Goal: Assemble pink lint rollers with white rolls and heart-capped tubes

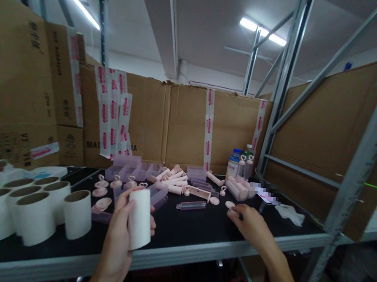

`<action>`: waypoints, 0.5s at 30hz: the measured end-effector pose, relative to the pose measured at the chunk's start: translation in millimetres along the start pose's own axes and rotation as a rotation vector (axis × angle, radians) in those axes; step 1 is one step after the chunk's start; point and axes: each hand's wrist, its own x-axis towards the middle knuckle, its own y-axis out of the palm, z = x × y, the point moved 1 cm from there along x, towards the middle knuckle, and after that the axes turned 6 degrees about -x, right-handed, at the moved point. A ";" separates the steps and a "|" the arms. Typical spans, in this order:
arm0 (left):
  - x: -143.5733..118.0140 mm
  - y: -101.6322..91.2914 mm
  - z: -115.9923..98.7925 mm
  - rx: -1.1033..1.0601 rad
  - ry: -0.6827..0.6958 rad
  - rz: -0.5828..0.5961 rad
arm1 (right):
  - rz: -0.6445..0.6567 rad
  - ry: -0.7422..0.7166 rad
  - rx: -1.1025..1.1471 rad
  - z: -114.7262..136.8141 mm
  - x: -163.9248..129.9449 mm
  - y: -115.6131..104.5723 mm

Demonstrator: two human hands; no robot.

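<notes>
Grasping a white roll (140,221) above the front edge of the shelf (182,225) is the left hand (118,237); the right hand (250,223) meets a pale pink disc (229,204), its grip unclear.

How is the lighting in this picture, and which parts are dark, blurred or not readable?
All in the head view: two ceiling tubes glow nearly white; below the black shelf, mostly darkness; a pixelated patch beside the white sheet is unreadable; small pink parts look soft, while the white roll in the left hand keeps a clear outline.
</notes>
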 end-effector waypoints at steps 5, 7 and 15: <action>4.7 -7.2 -6.1 -0.071 0.005 -0.133 | 0.070 -0.117 0.122 18.4 -15.4 -6.3; 7.0 -9.2 -5.1 -0.089 0.073 -0.180 | 0.082 -0.207 0.213 35.5 -22.7 -11.0; 9.5 -11.2 -2.9 -0.108 0.051 -0.235 | 0.154 -0.519 0.188 103.6 -38.4 -16.8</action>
